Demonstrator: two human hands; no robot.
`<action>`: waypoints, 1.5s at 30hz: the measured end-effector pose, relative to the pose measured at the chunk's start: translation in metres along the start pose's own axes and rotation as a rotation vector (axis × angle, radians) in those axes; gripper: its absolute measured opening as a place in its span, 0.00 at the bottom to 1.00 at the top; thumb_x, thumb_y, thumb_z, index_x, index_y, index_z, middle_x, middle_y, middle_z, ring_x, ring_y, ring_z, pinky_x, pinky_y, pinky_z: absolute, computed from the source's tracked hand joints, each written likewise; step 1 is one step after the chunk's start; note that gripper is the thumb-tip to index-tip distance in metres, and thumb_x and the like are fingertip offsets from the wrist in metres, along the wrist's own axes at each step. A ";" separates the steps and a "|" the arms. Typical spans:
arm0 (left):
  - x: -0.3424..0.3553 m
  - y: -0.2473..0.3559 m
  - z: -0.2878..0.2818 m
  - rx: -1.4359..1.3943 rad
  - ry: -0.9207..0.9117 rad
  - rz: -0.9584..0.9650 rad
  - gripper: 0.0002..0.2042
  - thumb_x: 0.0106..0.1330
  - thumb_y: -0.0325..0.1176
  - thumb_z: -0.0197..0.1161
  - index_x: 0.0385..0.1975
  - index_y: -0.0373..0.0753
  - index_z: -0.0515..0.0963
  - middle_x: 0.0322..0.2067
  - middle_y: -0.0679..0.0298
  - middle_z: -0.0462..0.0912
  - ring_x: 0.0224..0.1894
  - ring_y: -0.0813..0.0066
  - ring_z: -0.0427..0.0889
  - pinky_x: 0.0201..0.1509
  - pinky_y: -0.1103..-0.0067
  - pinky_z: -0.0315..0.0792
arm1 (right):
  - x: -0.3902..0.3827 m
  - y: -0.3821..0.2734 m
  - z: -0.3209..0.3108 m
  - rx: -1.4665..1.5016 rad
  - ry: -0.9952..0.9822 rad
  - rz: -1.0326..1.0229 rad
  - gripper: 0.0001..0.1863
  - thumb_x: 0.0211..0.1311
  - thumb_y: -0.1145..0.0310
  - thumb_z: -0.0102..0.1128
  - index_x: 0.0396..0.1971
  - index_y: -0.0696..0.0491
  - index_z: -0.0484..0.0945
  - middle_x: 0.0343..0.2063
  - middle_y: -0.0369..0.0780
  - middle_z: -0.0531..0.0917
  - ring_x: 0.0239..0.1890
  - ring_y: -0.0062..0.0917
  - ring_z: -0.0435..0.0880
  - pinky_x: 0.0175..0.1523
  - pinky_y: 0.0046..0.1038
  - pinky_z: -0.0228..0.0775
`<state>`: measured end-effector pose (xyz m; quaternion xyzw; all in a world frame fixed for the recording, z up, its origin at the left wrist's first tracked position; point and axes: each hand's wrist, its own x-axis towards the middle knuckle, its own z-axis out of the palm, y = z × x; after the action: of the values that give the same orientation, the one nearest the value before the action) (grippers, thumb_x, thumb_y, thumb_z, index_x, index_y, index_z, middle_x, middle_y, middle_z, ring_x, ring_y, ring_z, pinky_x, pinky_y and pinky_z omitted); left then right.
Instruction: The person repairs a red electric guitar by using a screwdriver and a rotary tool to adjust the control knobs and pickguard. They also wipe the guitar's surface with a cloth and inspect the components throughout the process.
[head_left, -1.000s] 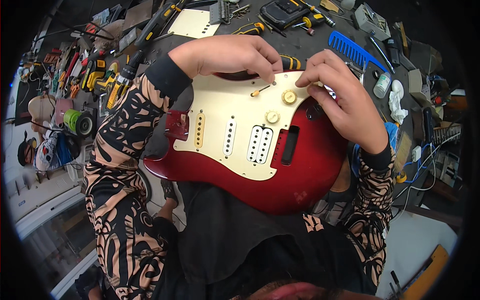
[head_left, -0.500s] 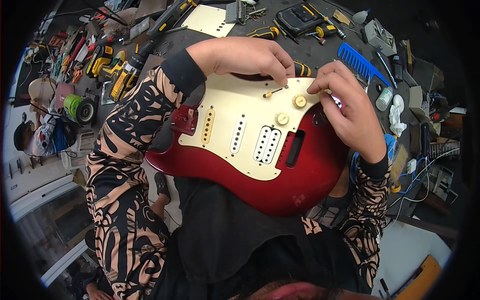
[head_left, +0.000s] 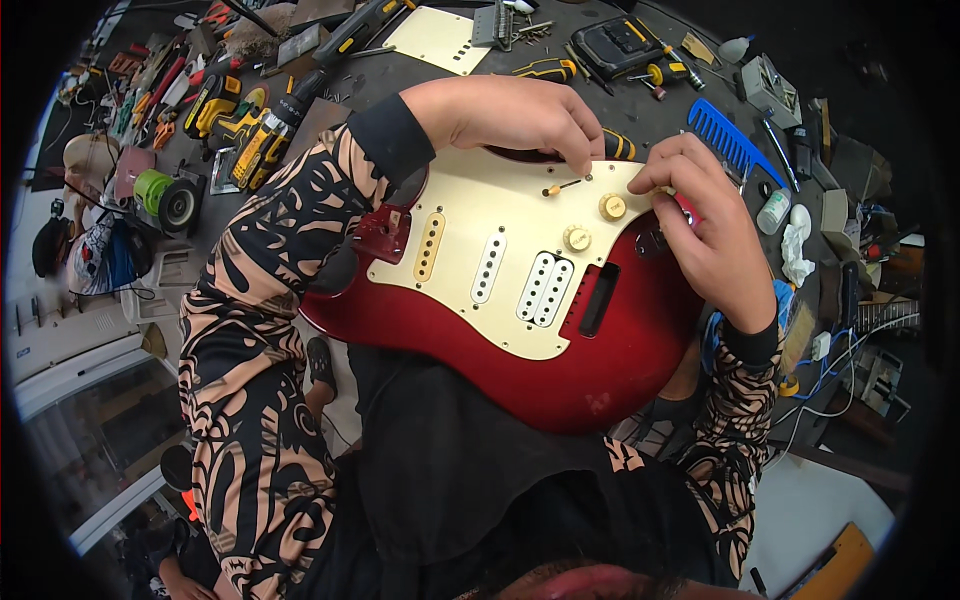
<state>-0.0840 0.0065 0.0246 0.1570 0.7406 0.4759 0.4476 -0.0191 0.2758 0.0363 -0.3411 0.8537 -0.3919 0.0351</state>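
Note:
A dark red electric guitar body (head_left: 620,370) lies across my lap and the table edge, its neck pocket bare. On it sits a cream pickguard (head_left: 470,195) with two single-coil pickups, a white double pickup (head_left: 545,290), a switch with a cream tip (head_left: 552,190) and two visible cream knobs (head_left: 577,237). My left hand (head_left: 530,115) reaches over the upper edge, fingertips pinched together at a small screw (head_left: 588,178) by the switch slot; what they grip is hidden. My right hand (head_left: 705,215) closes thumb and fingers around a mostly covered cream knob at the pickguard's corner.
On the dark bench are a yellow-black drill (head_left: 265,145), a green angle grinder (head_left: 165,200), a spare cream plate (head_left: 438,40), a metal bridge (head_left: 493,25), screwdrivers, a blue comb (head_left: 735,140), a small bottle (head_left: 773,211) and a metal box (head_left: 770,88). Cables hang at the right.
The view has shifted slightly, so guitar and bench appear a little further right. Both hands keep almost the same places on the pickguard.

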 end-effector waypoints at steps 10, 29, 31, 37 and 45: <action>0.004 -0.004 -0.001 0.065 0.006 0.062 0.12 0.67 0.38 0.67 0.42 0.36 0.87 0.33 0.70 0.84 0.39 0.82 0.79 0.48 0.79 0.73 | -0.002 0.004 -0.001 -0.003 0.001 -0.046 0.09 0.68 0.85 0.56 0.43 0.58 0.81 0.46 0.43 0.79 0.46 0.36 0.84 0.51 0.32 0.76; 0.007 -0.004 -0.003 0.036 -0.058 0.108 0.08 0.65 0.35 0.66 0.38 0.40 0.86 0.29 0.74 0.81 0.32 0.85 0.77 0.37 0.81 0.70 | 0.015 -0.026 0.037 -0.408 0.172 0.038 0.09 0.63 0.68 0.72 0.35 0.55 0.81 0.42 0.42 0.81 0.46 0.40 0.83 0.51 0.42 0.75; 0.012 -0.006 -0.002 0.027 -0.061 0.130 0.09 0.67 0.35 0.65 0.39 0.39 0.86 0.30 0.74 0.81 0.32 0.86 0.77 0.38 0.82 0.70 | 0.015 -0.029 0.044 -0.470 0.190 0.062 0.08 0.61 0.69 0.72 0.35 0.54 0.82 0.43 0.41 0.81 0.48 0.39 0.83 0.53 0.41 0.73; 0.001 -0.001 -0.001 0.014 0.028 0.138 0.09 0.67 0.36 0.66 0.39 0.40 0.89 0.31 0.73 0.82 0.35 0.83 0.75 0.44 0.81 0.69 | 0.024 -0.033 0.056 -0.591 0.239 0.012 0.08 0.58 0.72 0.72 0.36 0.56 0.85 0.44 0.42 0.83 0.49 0.37 0.83 0.55 0.40 0.73; 0.005 -0.010 -0.004 0.035 0.058 0.190 0.17 0.68 0.34 0.64 0.50 0.32 0.89 0.32 0.71 0.81 0.37 0.81 0.74 0.44 0.79 0.69 | 0.031 -0.031 0.065 -0.664 0.243 -0.004 0.10 0.54 0.73 0.69 0.36 0.59 0.85 0.43 0.43 0.81 0.49 0.38 0.81 0.55 0.38 0.73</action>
<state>-0.0877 0.0030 0.0145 0.2206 0.7433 0.5076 0.3757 -0.0046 0.2013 0.0193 -0.2865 0.9318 -0.1307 -0.1806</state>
